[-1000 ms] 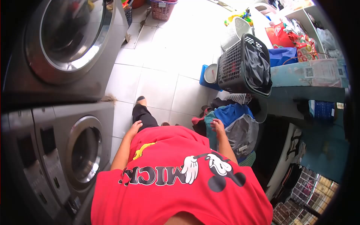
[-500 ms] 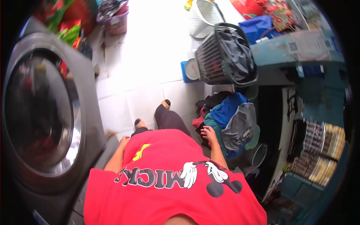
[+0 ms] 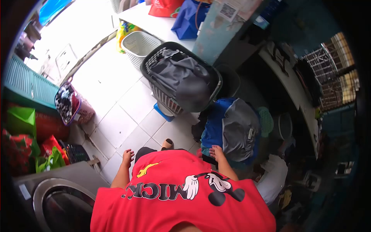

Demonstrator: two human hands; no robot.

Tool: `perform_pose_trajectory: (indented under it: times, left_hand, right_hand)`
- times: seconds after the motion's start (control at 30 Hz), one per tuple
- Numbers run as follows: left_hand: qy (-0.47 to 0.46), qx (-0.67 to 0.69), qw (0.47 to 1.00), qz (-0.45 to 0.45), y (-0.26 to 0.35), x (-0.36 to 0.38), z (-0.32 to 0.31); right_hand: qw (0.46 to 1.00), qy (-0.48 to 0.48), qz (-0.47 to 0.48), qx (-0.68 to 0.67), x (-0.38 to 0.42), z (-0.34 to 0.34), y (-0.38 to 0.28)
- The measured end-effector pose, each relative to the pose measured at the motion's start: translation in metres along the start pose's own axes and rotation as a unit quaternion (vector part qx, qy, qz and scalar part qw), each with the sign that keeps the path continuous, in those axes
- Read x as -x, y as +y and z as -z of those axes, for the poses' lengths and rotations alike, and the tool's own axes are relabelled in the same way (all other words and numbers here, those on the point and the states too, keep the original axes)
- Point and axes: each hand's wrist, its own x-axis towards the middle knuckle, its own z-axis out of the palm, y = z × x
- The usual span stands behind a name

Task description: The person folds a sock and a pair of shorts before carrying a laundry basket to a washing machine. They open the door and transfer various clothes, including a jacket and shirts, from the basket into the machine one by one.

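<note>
My left hand [image 3: 128, 157] hangs beside my red shirt [image 3: 170, 193], fingers loosely apart and holding nothing. On the other side my right hand [image 3: 217, 153] is also bare, its fingers apart. It overlaps the near edge of a heap of clothes in this view, where a grey garment [image 3: 242, 129] lies over blue cloth [image 3: 212, 129]. Beyond the heap, a dark laundry basket [image 3: 160, 92] is filled with grey clothes [image 3: 179, 73]. The front-loading washing machine [image 3: 83, 176] stands at lower left, nearest my left hand.
A white basket [image 3: 141, 44] stands behind the dark one. At left, a pink basket [image 3: 83, 112] of clothes sits on the tiled floor [image 3: 131, 102], near several bags, including a green bag [image 3: 21, 123]. A green strainer [image 3: 266, 120] and a white bag [image 3: 273, 178] are at right.
My view has turned up and to the right; the washing machine has dropped to lower left and the dark basket has come toward the middle. Both hands stay unloaded at my sides.
</note>
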Motion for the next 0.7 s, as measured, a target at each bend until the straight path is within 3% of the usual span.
perform_pose_trajectory:
  times: [0.1, 0.23, 0.3, 0.37, 0.4, 0.47, 0.53, 0.57, 0.7]
  left_hand:
    - [-0.042, -0.047, 0.997, -0.055, 0.074, -0.027, -0.034]
    - [0.002, -0.073, 0.979, -0.192, 0.172, -0.046, -0.085]
    - [0.072, -0.175, 0.907, -0.376, 0.215, -0.093, -0.099]
    - [0.121, -0.195, 0.874, -0.428, 0.276, -0.104, -0.125]
    - [0.133, -0.203, 0.862, -0.445, 0.307, -0.101, -0.139]
    - [0.164, -0.341, 0.799, -0.467, 0.365, -0.095, -0.159]
    - [0.223, -0.409, 0.733, -0.496, 0.408, -0.142, -0.179]
    - [0.204, -0.407, 0.724, -0.518, 0.429, -0.175, -0.182]
    - [0.137, -0.45, 0.726, -0.501, 0.476, -0.19, -0.231]
  right_hand:
    - [0.997, -0.018, 0.071, -0.034, 0.001, -0.018, -0.049]
    - [0.975, -0.063, 0.157, -0.146, 0.021, -0.056, -0.092]
    - [0.964, -0.044, 0.143, -0.22, 0.032, -0.082, -0.105]
    - [0.963, -0.025, 0.113, -0.243, 0.036, -0.108, -0.112]
    - [0.958, -0.019, 0.115, -0.26, 0.035, -0.12, -0.112]
    - [0.958, -0.012, 0.095, -0.271, 0.03, -0.139, -0.115]
    - [0.954, -0.006, 0.081, -0.288, 0.022, -0.155, -0.126]
    - [0.953, -0.009, 0.075, -0.293, 0.018, -0.158, -0.133]
    - [0.945, 0.053, 0.09, -0.309, 0.004, -0.173, -0.156]
